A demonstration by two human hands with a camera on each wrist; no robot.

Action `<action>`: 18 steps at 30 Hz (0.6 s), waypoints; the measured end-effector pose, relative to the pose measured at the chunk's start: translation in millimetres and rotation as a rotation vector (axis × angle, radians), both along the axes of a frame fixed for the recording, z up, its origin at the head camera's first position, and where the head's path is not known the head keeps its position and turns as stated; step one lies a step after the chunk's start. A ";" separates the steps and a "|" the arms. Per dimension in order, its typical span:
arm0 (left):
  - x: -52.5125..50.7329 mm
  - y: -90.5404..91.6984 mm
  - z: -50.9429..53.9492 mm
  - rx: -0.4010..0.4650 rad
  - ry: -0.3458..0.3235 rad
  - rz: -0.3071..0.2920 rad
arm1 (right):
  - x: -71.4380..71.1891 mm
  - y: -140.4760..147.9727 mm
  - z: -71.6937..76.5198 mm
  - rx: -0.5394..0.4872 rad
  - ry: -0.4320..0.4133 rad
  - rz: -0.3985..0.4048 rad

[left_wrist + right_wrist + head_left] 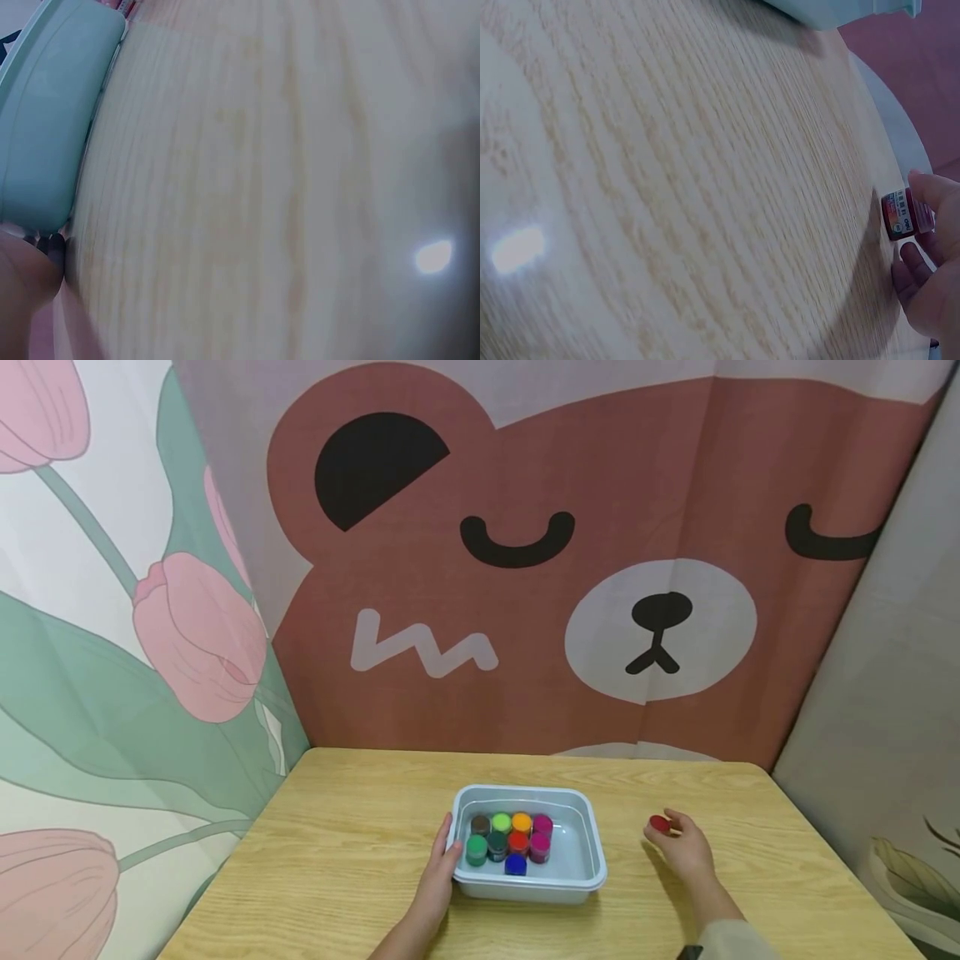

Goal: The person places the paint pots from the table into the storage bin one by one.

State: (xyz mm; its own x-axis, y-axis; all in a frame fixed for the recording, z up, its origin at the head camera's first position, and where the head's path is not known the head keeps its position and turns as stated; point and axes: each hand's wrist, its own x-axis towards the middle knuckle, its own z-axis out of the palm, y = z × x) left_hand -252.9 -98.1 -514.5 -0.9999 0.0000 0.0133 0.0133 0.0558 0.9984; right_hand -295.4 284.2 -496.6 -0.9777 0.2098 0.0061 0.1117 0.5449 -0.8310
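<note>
A light blue plastic basin (529,890) holds several small paint jars with coloured lids, among them a green jar (476,850), an orange one (521,823) and a blue one (515,864). My left hand (435,877) grips the basin's left wall, thumb at the rim; in the left wrist view the basin (52,112) hides most of its fingers. Right of the basin, my right hand (687,852) pinches a red paint jar (659,823) between thumb and fingers. The right wrist view shows that jar (900,214) with a printed label, near the tabletop.
The wooden table (360,827) carries the basin near its middle. A bear-print curtain (600,460) hangs behind the table, and a tulip-print cloth (82,710) is on the left. Inside the basin, the jars cluster toward the left.
</note>
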 end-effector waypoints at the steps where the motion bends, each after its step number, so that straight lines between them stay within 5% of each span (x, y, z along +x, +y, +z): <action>1: 0.1 -0.1 0.0 -0.004 -0.001 -0.001 | -0.2 -0.2 -0.2 0.004 0.001 0.000; 18: 0.5 -0.2 0.9 -0.007 -0.003 -0.003 | -0.8 -1.9 -4.6 0.031 0.011 -0.033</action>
